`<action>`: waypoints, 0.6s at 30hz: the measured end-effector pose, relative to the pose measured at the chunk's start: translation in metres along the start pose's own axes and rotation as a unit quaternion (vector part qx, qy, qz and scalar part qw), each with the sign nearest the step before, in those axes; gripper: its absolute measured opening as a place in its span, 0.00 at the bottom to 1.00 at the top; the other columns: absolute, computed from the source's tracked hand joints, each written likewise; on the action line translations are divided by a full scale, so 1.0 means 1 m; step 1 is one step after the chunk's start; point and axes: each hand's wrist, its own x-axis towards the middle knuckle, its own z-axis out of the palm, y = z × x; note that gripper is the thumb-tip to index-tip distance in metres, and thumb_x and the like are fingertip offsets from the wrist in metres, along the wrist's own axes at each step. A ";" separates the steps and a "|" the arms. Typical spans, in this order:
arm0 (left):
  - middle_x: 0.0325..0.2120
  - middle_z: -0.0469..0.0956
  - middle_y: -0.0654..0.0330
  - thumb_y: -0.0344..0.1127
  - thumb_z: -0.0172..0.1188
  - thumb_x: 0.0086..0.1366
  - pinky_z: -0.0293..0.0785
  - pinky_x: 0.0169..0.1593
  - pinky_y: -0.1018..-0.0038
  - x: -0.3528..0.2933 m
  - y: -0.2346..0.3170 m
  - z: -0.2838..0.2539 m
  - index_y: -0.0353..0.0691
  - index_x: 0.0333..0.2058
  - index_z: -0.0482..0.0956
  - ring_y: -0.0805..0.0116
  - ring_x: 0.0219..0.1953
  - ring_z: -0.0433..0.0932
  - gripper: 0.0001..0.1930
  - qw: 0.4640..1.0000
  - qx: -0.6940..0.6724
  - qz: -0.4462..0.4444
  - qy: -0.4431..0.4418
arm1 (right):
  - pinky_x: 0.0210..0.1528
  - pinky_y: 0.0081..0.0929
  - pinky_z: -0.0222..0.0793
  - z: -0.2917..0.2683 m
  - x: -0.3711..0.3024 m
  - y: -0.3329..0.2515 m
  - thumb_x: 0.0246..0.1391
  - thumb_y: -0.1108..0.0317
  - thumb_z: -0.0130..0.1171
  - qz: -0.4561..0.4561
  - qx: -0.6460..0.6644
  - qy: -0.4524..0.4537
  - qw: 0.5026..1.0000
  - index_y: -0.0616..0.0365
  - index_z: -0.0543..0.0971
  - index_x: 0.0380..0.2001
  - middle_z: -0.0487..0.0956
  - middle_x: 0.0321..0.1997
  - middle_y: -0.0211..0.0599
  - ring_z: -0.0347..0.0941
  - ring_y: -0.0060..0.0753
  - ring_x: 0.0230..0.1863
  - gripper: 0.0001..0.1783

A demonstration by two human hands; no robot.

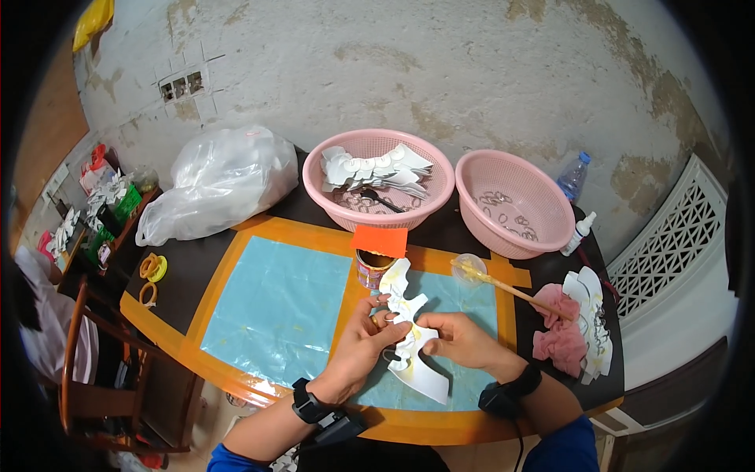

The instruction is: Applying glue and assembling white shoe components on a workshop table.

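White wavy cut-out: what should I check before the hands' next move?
Flat white wavy cut-out held: ok, left hand and right hand both grip it.
Yellow smears on it dry: cannot tell.
Round tin fully covered: not ok, its dark opening shows below the square orange card.
Thin tan wooden stick put down: ok, it lies across the round clear plastic cup.
More white pieces nearby: ok, in the left pink plastic mesh basket.

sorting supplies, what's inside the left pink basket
The left pink basket holds white cut pieces, a black utensil and small ring-like bits. Anything beneath the pieces is covered.
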 end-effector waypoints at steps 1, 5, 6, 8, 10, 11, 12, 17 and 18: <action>0.40 0.77 0.63 0.24 0.61 0.64 0.74 0.43 0.79 0.001 -0.001 0.000 0.38 0.55 0.62 0.75 0.40 0.78 0.23 1.000 -0.001 -0.001 -0.002 | 0.37 0.13 0.65 0.002 0.001 0.000 0.57 0.75 0.65 0.001 -0.012 0.032 0.999 0.65 0.76 0.37 0.73 0.33 0.21 0.66 0.10 0.35 0.08; 0.38 0.76 0.63 0.27 0.61 0.65 0.73 0.44 0.78 0.005 0.001 -0.001 0.39 0.55 0.63 0.74 0.39 0.78 0.22 0.997 -0.043 -0.045 -0.039 | 0.38 0.13 0.66 0.004 -0.003 0.007 0.58 0.73 0.64 -0.002 -0.037 0.040 0.999 0.65 0.76 0.37 0.75 0.34 0.23 0.68 0.11 0.36 0.08; 0.36 0.75 0.64 0.28 0.63 0.64 0.73 0.44 0.78 0.006 0.003 -0.003 0.41 0.55 0.62 0.74 0.38 0.77 0.24 0.991 -0.079 -0.096 -0.058 | 0.38 0.14 0.67 0.004 -0.005 0.009 0.58 0.73 0.64 -0.013 -0.014 0.050 0.999 0.65 0.77 0.36 0.76 0.35 0.24 0.70 0.11 0.36 0.07; 0.37 0.76 0.64 0.30 0.63 0.65 0.73 0.44 0.78 0.004 0.011 -0.007 0.41 0.56 0.62 0.73 0.38 0.77 0.25 0.975 -0.165 -0.125 -0.081 | 0.39 0.15 0.68 0.004 -0.005 0.008 0.58 0.73 0.64 -0.027 0.011 0.054 0.998 0.65 0.77 0.36 0.78 0.36 0.25 0.71 0.11 0.36 0.07; 0.37 0.78 0.63 0.34 0.65 0.65 0.73 0.44 0.78 0.002 0.015 -0.008 0.38 0.59 0.60 0.74 0.38 0.77 0.28 0.959 -0.227 -0.139 -0.094 | 0.34 0.14 0.62 0.002 -0.005 0.001 0.56 0.67 0.67 -0.005 0.104 0.063 0.993 0.61 0.80 0.35 0.77 0.31 0.21 0.68 0.09 0.32 0.09; 0.37 0.78 0.63 0.34 0.65 0.65 0.73 0.44 0.78 0.002 0.014 -0.006 0.38 0.59 0.60 0.74 0.38 0.77 0.28 0.959 -0.226 -0.140 -0.095 | 0.34 0.14 0.62 0.001 -0.004 -0.002 0.56 0.67 0.67 -0.005 0.104 0.064 0.992 0.61 0.80 0.35 0.77 0.31 0.21 0.68 0.09 0.32 0.09; 0.36 0.78 0.63 0.34 0.65 0.65 0.74 0.44 0.77 0.001 0.012 -0.004 0.38 0.59 0.61 0.74 0.38 0.77 0.28 0.989 -0.070 -0.099 -0.082 | 0.34 0.14 0.63 0.000 -0.004 -0.005 0.57 0.66 0.66 0.009 0.101 0.067 0.993 0.60 0.80 0.34 0.78 0.31 0.22 0.69 0.10 0.31 0.09; 0.32 0.78 0.64 0.26 0.66 0.63 0.75 0.44 0.78 0.002 0.012 -0.002 0.36 0.61 0.57 0.74 0.40 0.78 0.32 0.989 0.106 -0.040 -0.098 | 0.39 0.15 0.65 -0.007 -0.006 -0.003 0.59 0.67 0.63 0.023 0.114 0.062 0.991 0.59 0.79 0.33 0.79 0.33 0.26 0.72 0.13 0.34 0.07; 0.32 0.78 0.64 0.26 0.66 0.63 0.75 0.44 0.78 0.002 0.012 -0.001 0.36 0.61 0.57 0.74 0.40 0.78 0.32 0.989 0.107 -0.040 -0.098 | 0.39 0.15 0.65 -0.006 -0.006 -0.002 0.59 0.67 0.63 0.023 0.114 0.062 0.991 0.59 0.79 0.33 0.79 0.33 0.26 0.72 0.13 0.34 0.07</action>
